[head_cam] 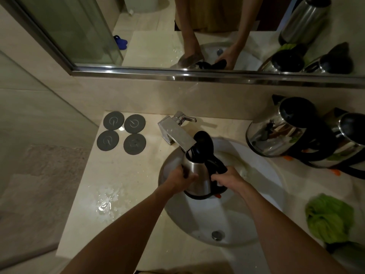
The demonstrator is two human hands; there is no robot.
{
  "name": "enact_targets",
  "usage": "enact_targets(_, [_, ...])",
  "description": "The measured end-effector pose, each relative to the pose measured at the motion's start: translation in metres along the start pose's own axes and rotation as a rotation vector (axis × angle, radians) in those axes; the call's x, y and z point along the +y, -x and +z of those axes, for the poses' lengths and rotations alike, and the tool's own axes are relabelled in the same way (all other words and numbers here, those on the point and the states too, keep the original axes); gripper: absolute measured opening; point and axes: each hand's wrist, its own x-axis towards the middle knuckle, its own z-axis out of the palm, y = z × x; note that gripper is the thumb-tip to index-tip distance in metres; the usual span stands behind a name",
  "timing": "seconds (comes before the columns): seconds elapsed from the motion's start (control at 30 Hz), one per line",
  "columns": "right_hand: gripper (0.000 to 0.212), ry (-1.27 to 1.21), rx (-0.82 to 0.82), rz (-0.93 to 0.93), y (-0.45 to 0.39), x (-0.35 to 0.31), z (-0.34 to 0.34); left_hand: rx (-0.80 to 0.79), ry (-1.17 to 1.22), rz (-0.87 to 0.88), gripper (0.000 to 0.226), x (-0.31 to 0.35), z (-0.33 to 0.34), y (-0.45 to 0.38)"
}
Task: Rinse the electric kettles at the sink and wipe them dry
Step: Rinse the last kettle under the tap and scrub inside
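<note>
At the centre of the frame, a steel kettle with an open black lid (197,175) sat tilted over the white round sink (256,214), its mouth under the square chrome tap (177,135). The left hand (180,179) gripped its body; the right hand (227,177) seemingly clasped the black handle. Two more steel kettles (276,131) stood at right.

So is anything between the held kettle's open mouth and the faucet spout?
Nothing visible. The kettle, gripped by the left hand and right hand, is tilted with its lid open right under the faucet spout, over the sink.
</note>
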Motion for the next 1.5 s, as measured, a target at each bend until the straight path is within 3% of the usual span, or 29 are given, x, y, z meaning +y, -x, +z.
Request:
enact_targets(0.13, [0.007, 0.018, 0.017, 0.020, -0.001, -0.001, 0.003, 0.013, -0.026, -0.019, 0.053, 0.003, 0.000, 0.000])
enact_targets(0.37, [0.026, -0.021, -0.044, 0.014, -0.002, 0.002, 0.007, 0.046, 0.012, 0.011, 0.086, 0.011, 0.003, -0.003])
enact_targets(0.57, [0.023, -0.038, -0.042, 0.025, -0.003, 0.002, 0.010, 0.074, 0.007, 0.006, 0.081, 0.010, 0.002, -0.003])
enact_targets(0.67, [0.009, -0.009, 0.064, 0.009, -0.007, 0.001, 0.012, 0.080, 0.024, -0.007, 0.081, 0.008, 0.001, -0.003])
enact_targets(0.77, [0.013, -0.015, 0.161, -0.006, -0.007, 0.002, 0.014, 0.077, 0.029, -0.009, 0.080, 0.009, 0.001, -0.002])
enact_targets(1.07, [0.016, -0.042, 0.034, 0.017, -0.005, -0.003, 0.015, 0.065, 0.026, -0.033, 0.076, 0.011, -0.002, 0.006])
enact_targets(1.27, [0.008, 0.046, 0.058, 0.033, -0.007, -0.006, 0.011, 0.068, -0.096, -0.017, 0.063, 0.018, -0.002, 0.005])
enact_targets(1.5, [0.022, 0.045, 0.089, 0.051, -0.007, -0.007, 0.014, 0.023, -0.196, 0.016, 0.056, 0.019, -0.004, -0.001])
